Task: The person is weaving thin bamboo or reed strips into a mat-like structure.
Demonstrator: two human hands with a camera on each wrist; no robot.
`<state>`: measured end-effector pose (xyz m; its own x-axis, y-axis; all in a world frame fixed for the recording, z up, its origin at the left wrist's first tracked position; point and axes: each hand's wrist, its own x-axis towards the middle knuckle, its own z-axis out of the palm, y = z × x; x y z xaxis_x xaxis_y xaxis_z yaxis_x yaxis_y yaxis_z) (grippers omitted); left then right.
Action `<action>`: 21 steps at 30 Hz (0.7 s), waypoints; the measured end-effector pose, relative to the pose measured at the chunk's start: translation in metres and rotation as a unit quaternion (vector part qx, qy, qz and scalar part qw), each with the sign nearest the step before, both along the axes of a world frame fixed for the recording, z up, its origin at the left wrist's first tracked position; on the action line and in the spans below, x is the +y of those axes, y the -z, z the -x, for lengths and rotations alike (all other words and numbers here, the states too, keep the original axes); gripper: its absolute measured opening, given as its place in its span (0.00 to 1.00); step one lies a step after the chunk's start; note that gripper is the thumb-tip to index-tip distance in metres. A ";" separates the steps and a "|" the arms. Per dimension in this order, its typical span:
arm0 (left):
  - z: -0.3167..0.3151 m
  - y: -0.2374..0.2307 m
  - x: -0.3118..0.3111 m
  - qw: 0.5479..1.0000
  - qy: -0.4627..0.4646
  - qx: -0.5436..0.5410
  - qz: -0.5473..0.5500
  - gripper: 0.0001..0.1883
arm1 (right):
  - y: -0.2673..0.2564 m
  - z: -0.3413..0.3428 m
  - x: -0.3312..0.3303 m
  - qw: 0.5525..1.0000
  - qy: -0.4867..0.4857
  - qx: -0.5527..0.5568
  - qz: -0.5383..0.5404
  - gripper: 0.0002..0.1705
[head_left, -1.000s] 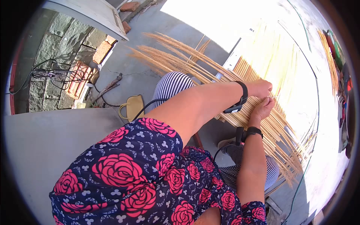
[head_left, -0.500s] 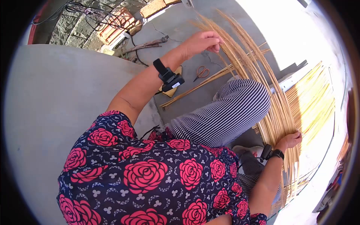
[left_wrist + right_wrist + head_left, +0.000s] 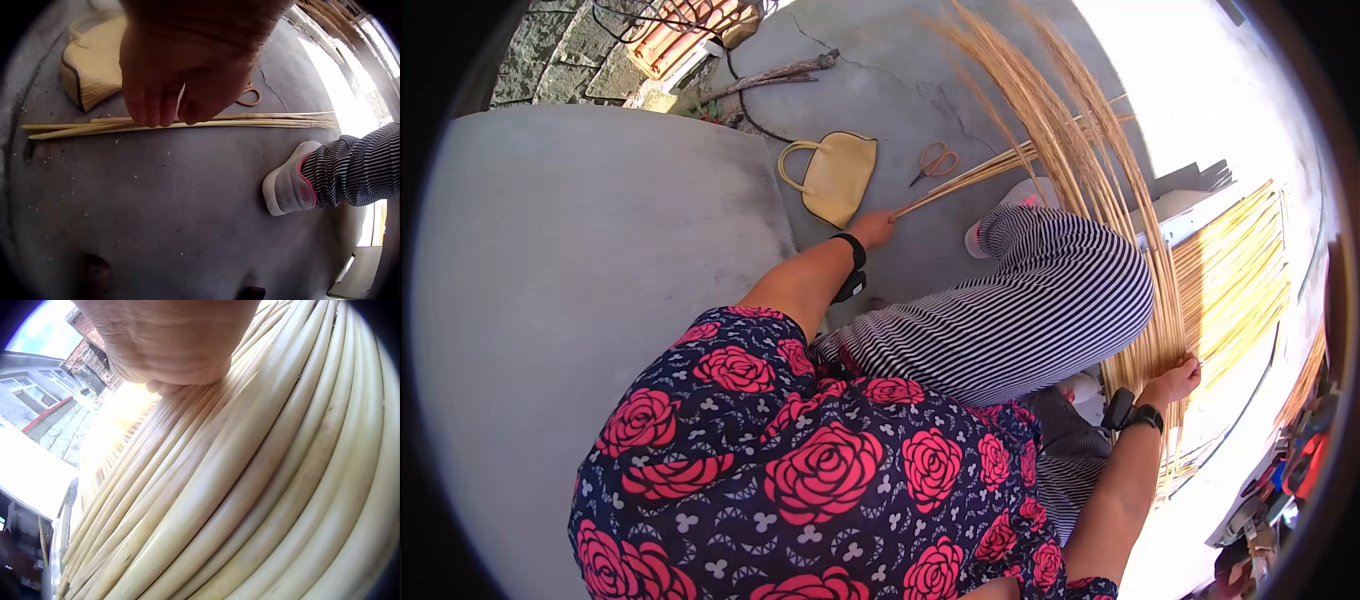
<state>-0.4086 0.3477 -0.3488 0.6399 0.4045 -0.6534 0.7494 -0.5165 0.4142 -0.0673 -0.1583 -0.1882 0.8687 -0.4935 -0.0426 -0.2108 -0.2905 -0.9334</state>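
My left hand [image 3: 875,228] is low by the floor, fingers bent down around a few thin reed stalks [image 3: 256,122] near their cut ends. Those stalks [image 3: 960,180] stretch away along the concrete. My right hand [image 3: 1178,378] is on the near part of a mat of reed stalks [image 3: 1145,345], its curled fingers pinching at the stalks. Seen from the right wrist, the hand [image 3: 172,347] is bent over close-packed smooth stalks [image 3: 250,444], and its fingertips are mostly hidden. Feathery plumes [image 3: 1050,110] form the mat's far end.
A yellow handbag [image 3: 840,180] and orange-handled scissors [image 3: 936,160] lie near the left hand. A striped trouser leg [image 3: 1040,290] rises between the hands. Dry sticks [image 3: 785,75] and a black cable [image 3: 745,100] are farther back. A pale slab [image 3: 620,240] is at the left.
Both hands were together at the mat a second ago. My left hand has since swung left and down to the loose stalks on the floor; the right remains on the mat.
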 end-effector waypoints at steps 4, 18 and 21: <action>-0.032 -0.006 0.007 1.000 0.000 0.014 -0.018 0.14 | -0.029 -0.001 0.014 0.999 -0.006 0.047 0.019 0.15; -0.080 -0.037 0.034 0.977 0.128 0.114 -0.127 0.10 | -0.077 0.001 0.051 0.993 0.052 0.108 -0.018 0.12; -0.074 -0.040 0.038 0.978 0.151 0.094 -0.109 0.10 | -0.062 0.001 0.039 0.994 0.040 0.095 -0.036 0.11</action>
<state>-0.3346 0.3853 -0.3088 0.6285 0.3594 -0.6898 0.6018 -0.7866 0.1385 -0.0687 -0.1197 -0.1261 0.8001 -0.5499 -0.2397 -0.4047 -0.1998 -0.8924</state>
